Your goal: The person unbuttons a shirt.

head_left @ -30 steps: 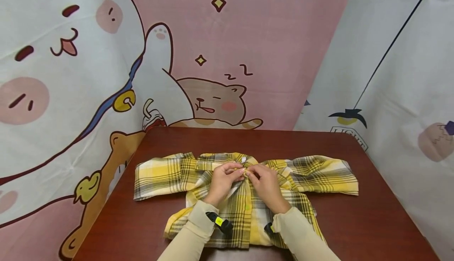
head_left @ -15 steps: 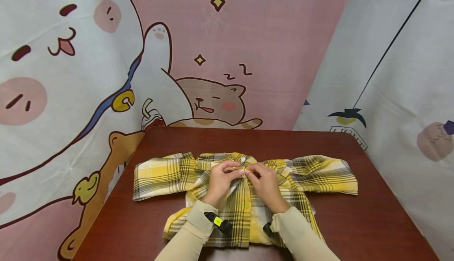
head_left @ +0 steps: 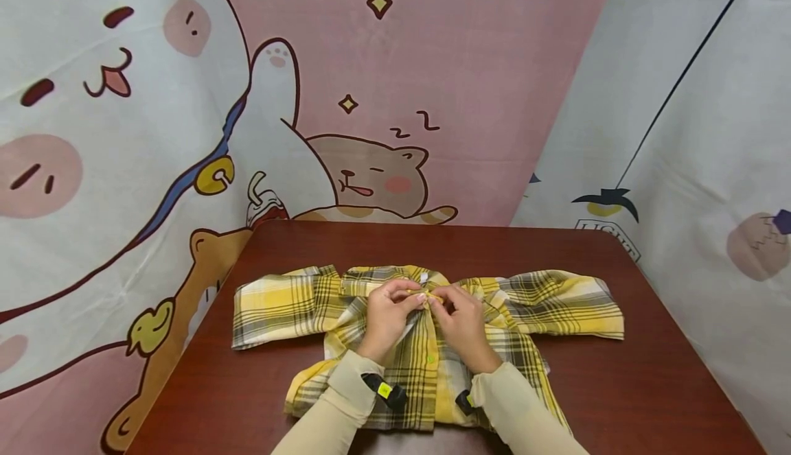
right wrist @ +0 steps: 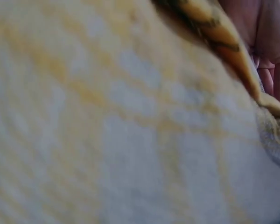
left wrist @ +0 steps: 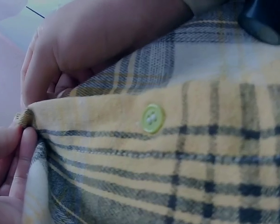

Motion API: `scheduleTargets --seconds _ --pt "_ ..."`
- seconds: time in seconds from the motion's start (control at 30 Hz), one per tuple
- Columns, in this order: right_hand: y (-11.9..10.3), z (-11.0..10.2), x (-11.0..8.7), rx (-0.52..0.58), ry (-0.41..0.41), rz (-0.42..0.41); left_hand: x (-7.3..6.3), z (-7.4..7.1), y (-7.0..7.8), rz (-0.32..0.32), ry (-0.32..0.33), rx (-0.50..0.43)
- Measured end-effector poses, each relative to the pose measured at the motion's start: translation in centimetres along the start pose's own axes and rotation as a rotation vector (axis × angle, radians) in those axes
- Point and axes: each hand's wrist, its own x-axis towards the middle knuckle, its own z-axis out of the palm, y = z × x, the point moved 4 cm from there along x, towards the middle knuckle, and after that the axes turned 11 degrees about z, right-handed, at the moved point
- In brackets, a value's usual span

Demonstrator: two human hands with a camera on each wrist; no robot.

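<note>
A yellow, grey and white plaid shirt (head_left: 278, 309) lies front up, its sleeves spread to both sides. Just below the collar, my left hand (head_left: 384, 319) and right hand (head_left: 463, 323) meet and pinch the front placket, fingertips close together. In the left wrist view, the left fingers (left wrist: 22, 156) hold a folded bit of edge, while the right hand (left wrist: 98, 39) bends round the cloth from above. A lime-green button (left wrist: 153, 118) shows lower on the placket. Whatever lies between the fingertips is hidden. Blurred cloth (right wrist: 130, 149) fills most of the right wrist view.
The shirt rests on a dark red-brown table (head_left: 630, 386). A small white label (head_left: 424, 278) shows inside the collar. Black wrist cameras sit at both cuffs. Behind the table hangs a cartoon-printed cloth (head_left: 482, 98).
Both hands stay at the same spot on the placket, with only small finger shifts. The shirt lies as before.
</note>
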Motion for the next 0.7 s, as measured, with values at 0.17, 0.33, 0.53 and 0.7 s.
scheduleTargets --seconds 0.17,0.33,0.53,0.7 --pt "-0.31 0.02 -0.04 0.045 0.020 -0.014 -0.13 -0.03 0.02 0.013 -0.004 -0.025" --pt "-0.30 0.01 -0.10 -0.004 0.011 -0.035 -0.14 -0.02 -0.22 -0.053 -0.012 -0.060" --pt "-0.39 -0.01 -0.05 -0.037 0.019 -0.072 -0.23 0.25 0.12 -0.066 -0.029 -0.038" --pt "-0.37 -0.03 0.02 0.016 0.007 -0.043 -0.29 0.04 -0.19 -0.099 0.018 -0.036"
